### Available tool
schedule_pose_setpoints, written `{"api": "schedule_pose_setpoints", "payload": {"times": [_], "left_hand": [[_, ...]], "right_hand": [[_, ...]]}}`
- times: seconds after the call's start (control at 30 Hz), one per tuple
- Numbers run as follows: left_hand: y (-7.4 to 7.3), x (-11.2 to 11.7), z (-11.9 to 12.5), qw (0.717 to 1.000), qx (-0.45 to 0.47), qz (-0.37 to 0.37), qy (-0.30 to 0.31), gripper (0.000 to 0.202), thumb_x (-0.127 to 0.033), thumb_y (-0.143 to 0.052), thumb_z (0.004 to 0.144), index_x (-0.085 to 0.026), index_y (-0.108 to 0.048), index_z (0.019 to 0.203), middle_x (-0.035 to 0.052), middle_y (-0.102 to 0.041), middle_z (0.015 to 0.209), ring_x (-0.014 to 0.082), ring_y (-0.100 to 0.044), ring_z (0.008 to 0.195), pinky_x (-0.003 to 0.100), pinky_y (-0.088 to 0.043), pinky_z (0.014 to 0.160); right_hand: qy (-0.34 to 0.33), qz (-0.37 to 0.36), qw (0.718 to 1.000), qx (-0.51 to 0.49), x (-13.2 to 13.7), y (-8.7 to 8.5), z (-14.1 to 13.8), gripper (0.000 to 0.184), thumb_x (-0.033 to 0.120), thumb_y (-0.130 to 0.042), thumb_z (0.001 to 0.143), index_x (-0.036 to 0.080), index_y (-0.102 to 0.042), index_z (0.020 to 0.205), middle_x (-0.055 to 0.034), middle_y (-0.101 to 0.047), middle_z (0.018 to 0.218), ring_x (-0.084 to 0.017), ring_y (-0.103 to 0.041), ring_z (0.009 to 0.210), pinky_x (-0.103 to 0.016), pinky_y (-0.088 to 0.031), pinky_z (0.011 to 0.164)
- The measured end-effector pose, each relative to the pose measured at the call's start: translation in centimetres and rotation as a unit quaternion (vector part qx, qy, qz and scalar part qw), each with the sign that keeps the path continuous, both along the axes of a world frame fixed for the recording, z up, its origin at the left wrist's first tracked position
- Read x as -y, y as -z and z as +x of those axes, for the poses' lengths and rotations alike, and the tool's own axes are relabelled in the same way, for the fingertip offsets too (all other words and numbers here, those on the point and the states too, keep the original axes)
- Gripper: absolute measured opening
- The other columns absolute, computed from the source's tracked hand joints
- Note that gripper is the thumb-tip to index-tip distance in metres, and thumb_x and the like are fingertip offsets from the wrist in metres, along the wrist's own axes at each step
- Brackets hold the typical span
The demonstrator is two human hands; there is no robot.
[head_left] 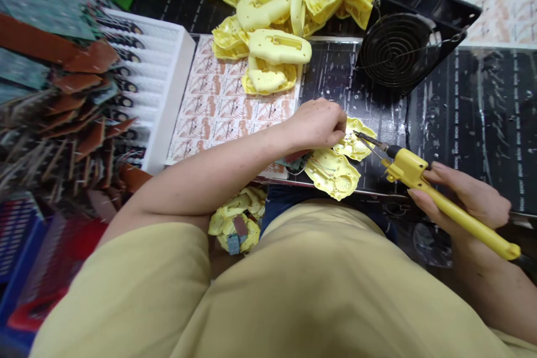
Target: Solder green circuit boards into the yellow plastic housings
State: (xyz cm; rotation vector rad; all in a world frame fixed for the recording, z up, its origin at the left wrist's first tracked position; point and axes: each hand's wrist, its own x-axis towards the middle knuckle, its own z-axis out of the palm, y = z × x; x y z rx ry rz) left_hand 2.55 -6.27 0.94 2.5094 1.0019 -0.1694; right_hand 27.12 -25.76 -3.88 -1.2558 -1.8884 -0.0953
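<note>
My right hand [465, 196] is wrapped round the handle of a yellow soldering iron [409, 170]. Its dark tip, with a thin feed tube alongside, points left and meets a yellow plastic shell half [358, 145] on the bench. My left hand [323, 123] is closed over the left side of that shell; its fingertips are turned away, so what they pinch is hidden. A second yellow shell half [333, 173], with a round perforated patch and thin wires, lies nearer to me at the bench edge. Part of a circuit board [296, 161] shows under my left wrist.
A black fan [394, 50] stands beyond the shells. Yellow shells [268, 5] are heaped at the back. On the left, a white foam tray [168, 84] borders stacked circuit boards [84, 100]. More shells [237, 218] lie below the bench edge, near blue baskets [20, 246].
</note>
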Motion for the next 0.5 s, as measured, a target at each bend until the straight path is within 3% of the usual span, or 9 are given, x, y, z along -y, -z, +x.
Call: {"api": "schedule_pose_setpoints", "payload": {"times": [0.23, 0.43, 0.5], "left_hand": [[-0.3, -0.1, 0.4, 1.000, -0.015, 0.002, 0.003, 0.027, -0.017, -0.062, 0.085, -0.019, -0.086, 0.098, 0.0062, -0.081, 0.097, 0.0259, -0.076, 0.102, 0.038, -0.057, 0.100], [-0.4, 0.1, 0.6, 1.000, -0.028, 0.008, -0.007, 0.027, -0.015, -0.062, 0.085, -0.018, -0.086, 0.098, 0.0079, -0.081, 0.096, 0.0279, -0.076, 0.101, 0.040, -0.058, 0.097], [-0.6, 0.2, 0.8, 0.999, -0.035, 0.008, -0.009, 0.028, -0.015, -0.062, 0.084, -0.017, -0.086, 0.098, 0.0083, -0.081, 0.096, 0.0284, -0.076, 0.102, 0.041, -0.058, 0.097]], "right_hand": [[-0.071, 0.020, 0.997, -0.029, -1.3, 0.2, -0.2, 0.027, 0.012, -0.093, 0.082, 0.023, -0.073, 0.096, 0.0018, -0.082, 0.084, -0.018, -0.081, 0.073, -0.023, -0.067, 0.063], [-0.119, 0.032, 0.991, 0.046, -2.3, -0.5, 0.4, 0.024, 0.017, -0.092, 0.086, 0.022, -0.072, 0.098, 0.0012, -0.082, 0.082, -0.014, -0.080, 0.073, -0.017, -0.065, 0.066], [-0.076, -0.004, 0.996, 0.042, -1.7, -0.6, 0.8, 0.019, 0.025, -0.092, 0.088, 0.024, -0.073, 0.093, 0.0019, -0.081, 0.080, -0.014, -0.080, 0.072, -0.017, -0.065, 0.065]]}}
